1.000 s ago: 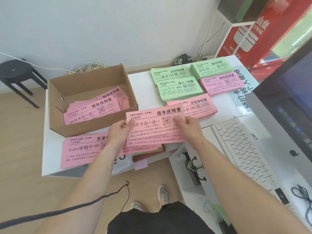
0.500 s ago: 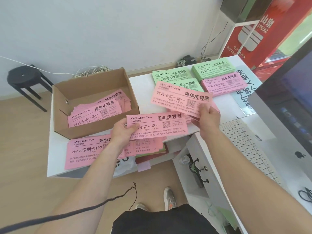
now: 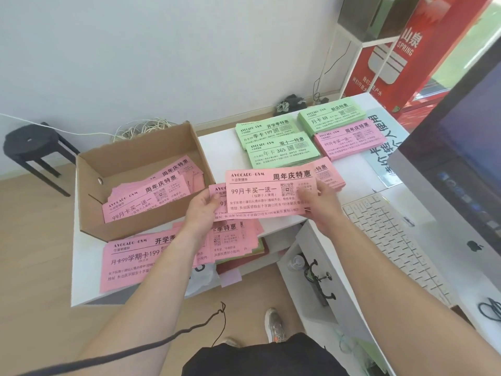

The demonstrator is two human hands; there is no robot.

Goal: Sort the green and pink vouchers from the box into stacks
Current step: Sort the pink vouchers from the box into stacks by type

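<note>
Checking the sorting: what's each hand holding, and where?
Left hand grips the back voucher by its left end; right hand pinches the front voucher by its right end.

Pale wall (image 3: pixel 162 50), wooden floor (image 3: pixel 32 267), black stool (image 3: pixel 29 141), white desk (image 3: pixel 221 151); bright daylight

Bright, even daylight, strongest at the far right where the window (image 3: pixel 484 39) washes out. Shadows are soft. Wide-angle distortion bends the monitor (image 3: pixel 461 158) at the right edge. Print on the pink voucher (image 3: pixel 271 191) reads sharp.
</note>
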